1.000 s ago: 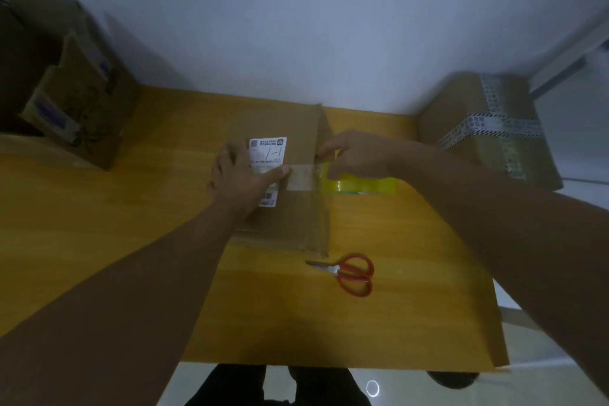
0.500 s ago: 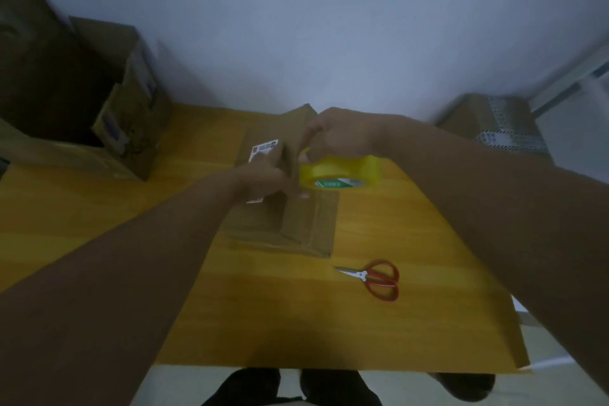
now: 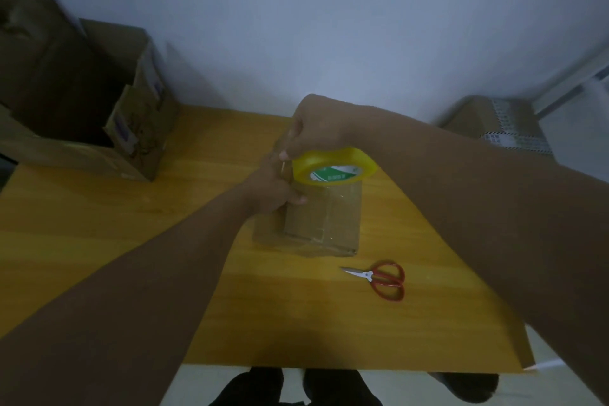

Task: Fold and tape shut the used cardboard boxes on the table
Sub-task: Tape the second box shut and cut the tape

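a person leans over a yellow wooden table, both bare arms stretched toward a small cardboard box. the box sits near the middle of the tabletop, toward the far edge, propped up so that its broad brown face tilts toward the camera. the left hand clasps the box at its upper left corner, fingers curled over the edge and fingertips lying on the near face. the right hand hovers just above, fingers bent round a yellow tape roll whose green and white inner label faces the lens. the roll hangs right at the top edge of the box, close against the left hand. glossy clear tape glints along a seam on the box's face. whether a strip runs from the roll to the cardboard cannot be told in the dim light. red-handled scissors lie closed on the table just in front and to the right of the box, blades pointing left, touching nothing. a large open cardboard box with worn flaps stands at the table's far left corner, well apart from the hands. a sealed box crossed with printed tape sits at the far right, partly hidden behind the right forearm. a pale wall backs the scene, and the person's dark-clad legs show below the table's near edge.
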